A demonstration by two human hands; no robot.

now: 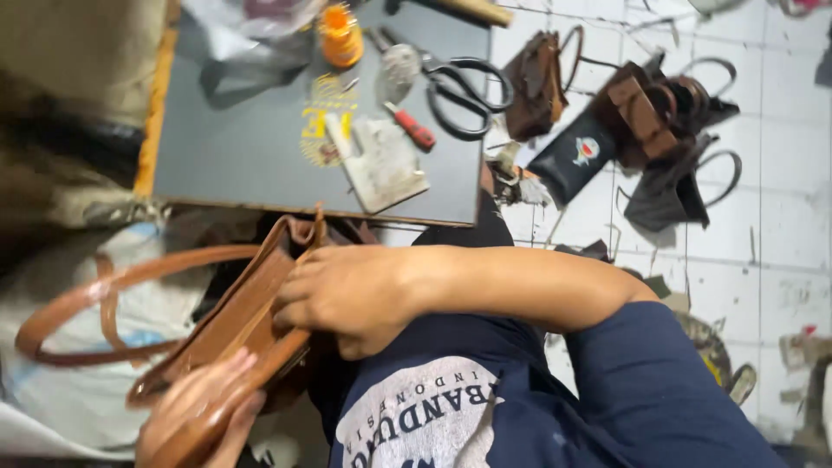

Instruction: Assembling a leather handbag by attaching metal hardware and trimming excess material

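A tan leather handbag (232,334) lies across my lap, its long looped handles (104,290) spreading out to the left. My right hand (347,299), on an arm in a navy sleeve, grips the bag's upper edge near the opening. My left hand (201,409) holds the lower end of the bag at the bottom left, fingers wrapped around it. My navy printed shirt (451,407) fills the bottom middle.
A grey work board (251,147) lies just beyond the bag, carrying black scissors (464,91), an orange bottle (340,35), a red-handled tool (412,128) and a dirty white pad (381,165). Brown leather parts (650,113) and a black pouch (572,158) lie on the white tiled floor.
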